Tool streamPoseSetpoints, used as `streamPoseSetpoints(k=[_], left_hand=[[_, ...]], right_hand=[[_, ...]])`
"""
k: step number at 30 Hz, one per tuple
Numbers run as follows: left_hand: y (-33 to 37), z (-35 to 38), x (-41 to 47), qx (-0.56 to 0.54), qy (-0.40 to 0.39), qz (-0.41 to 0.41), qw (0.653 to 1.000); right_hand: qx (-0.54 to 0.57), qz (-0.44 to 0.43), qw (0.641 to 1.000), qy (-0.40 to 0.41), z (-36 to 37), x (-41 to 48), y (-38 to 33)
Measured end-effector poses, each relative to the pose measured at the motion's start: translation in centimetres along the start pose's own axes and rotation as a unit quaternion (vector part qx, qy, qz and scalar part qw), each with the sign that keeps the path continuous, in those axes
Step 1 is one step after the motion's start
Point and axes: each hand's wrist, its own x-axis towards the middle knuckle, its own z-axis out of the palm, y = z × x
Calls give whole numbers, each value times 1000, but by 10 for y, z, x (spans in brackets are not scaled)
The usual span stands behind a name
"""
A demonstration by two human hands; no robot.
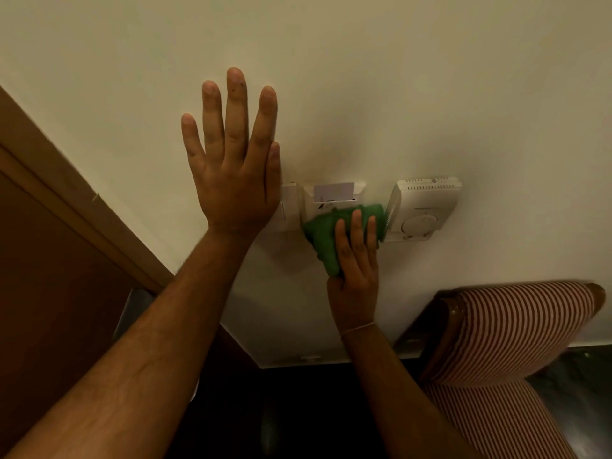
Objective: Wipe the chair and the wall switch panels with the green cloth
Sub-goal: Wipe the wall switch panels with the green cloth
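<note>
The right hand (pixel 356 260) is gripping the green cloth (pixel 326 241) with closed fingers against the card switch panel (pixel 331 197); the left hand (pixel 231 167) is lying open, flat on the wall (pixel 364 77).

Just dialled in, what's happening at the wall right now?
A person is wiping the wall panels. The right hand presses the green cloth against the lower part of the key-card panel, just left of the thermostat. The left hand lies flat and open on the wall, partly hiding another switch panel. The striped chair stands lower right, untouched.
</note>
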Motion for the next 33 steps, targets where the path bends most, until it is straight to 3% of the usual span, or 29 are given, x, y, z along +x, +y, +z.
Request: streamPoseSetpoints(k=[7, 12, 18, 26, 33], left_hand=[[0, 0, 1, 9, 2, -20, 1000], [2, -2, 2, 24, -4, -32, 999], [5, -5, 3, 34, 0, -25, 999], [7, -6, 5, 49, 3, -21, 999], [8, -4, 4, 50, 8, -17, 999]], right_hand=[[30, 26, 997, 59, 9, 21, -12], [19, 14, 1000, 19, 8, -2, -2], [19, 42, 998, 47, 20, 7, -22], [-38, -39, 998, 16, 25, 10, -29], [27, 88, 992, 83, 15, 10, -20]])
